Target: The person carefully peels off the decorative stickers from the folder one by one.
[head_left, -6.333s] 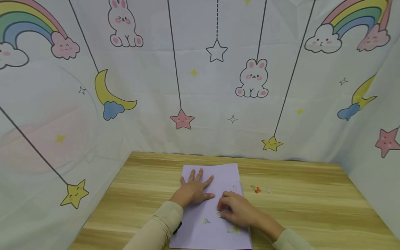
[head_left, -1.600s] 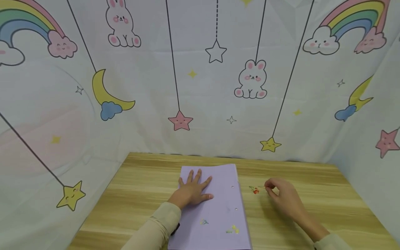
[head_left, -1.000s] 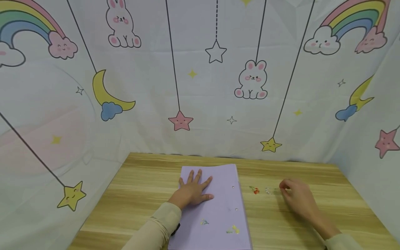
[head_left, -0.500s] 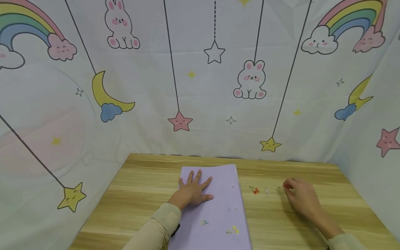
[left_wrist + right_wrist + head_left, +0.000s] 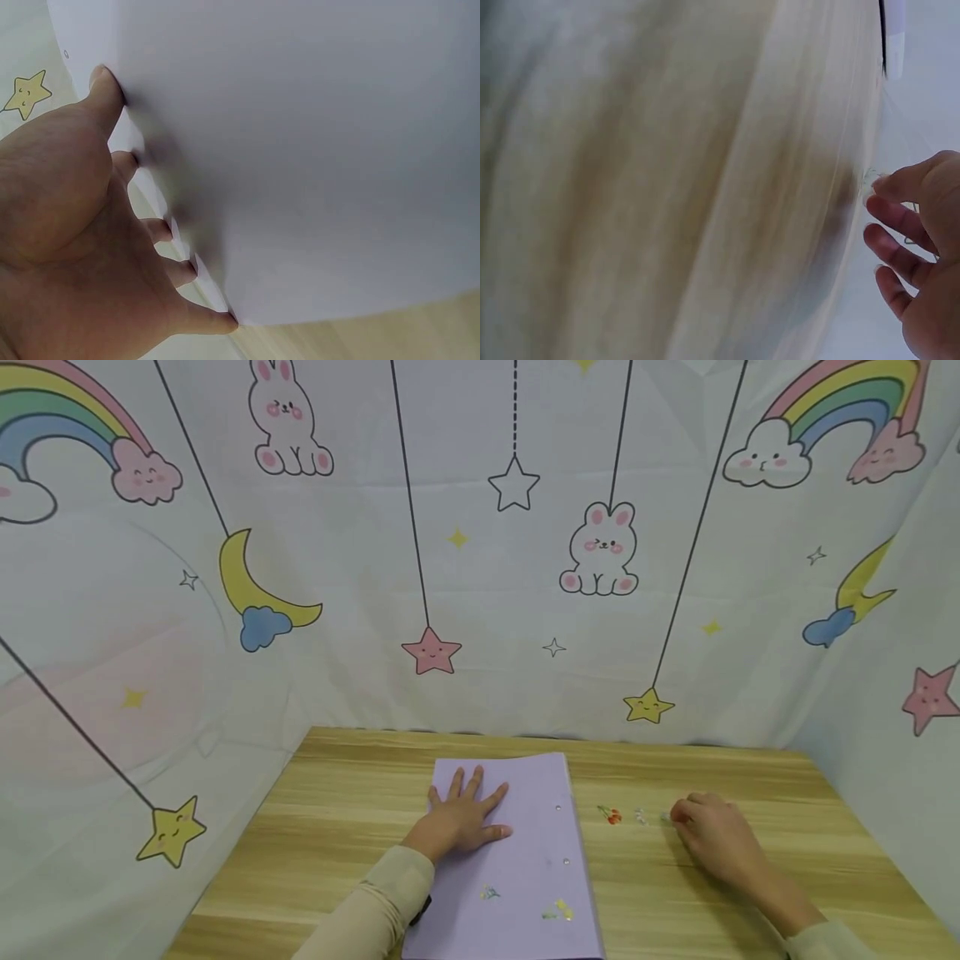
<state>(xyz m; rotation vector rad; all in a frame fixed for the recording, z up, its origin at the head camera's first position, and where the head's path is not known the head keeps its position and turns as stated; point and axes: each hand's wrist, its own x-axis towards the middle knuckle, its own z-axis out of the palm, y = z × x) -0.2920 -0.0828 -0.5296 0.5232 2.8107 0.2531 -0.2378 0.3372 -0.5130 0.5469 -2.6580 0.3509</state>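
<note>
"How do we do this step well?"

"Our left hand [image 5: 459,821] lies spread on the pale purple rectangular folder [image 5: 517,868], gripping nothing, which should brace it. Right of the folder, our right hand [image 5: 712,835] pinches a small, clear, pale-tinted sticker [image 5: 665,817] between thumb and forefinger. It looks flimsy, so we should hold just its edge, then probably lower it flat onto the folder and smooth outward."

"And our count?"

"One folder, with two round shiny studs [image 5: 558,808] along its right edge. Toward its near end we see a blue-green floral sticker [image 5: 490,892] and a yellow-and-green one [image 5: 558,910], possibly two pieces. Right of the folder, on the wood-grain counter [image 5: 337,827], we have a red-and-green cherry-like sticker [image 5: 610,815], a whitish sticker [image 5: 641,817] and the pinched one: three."
</note>
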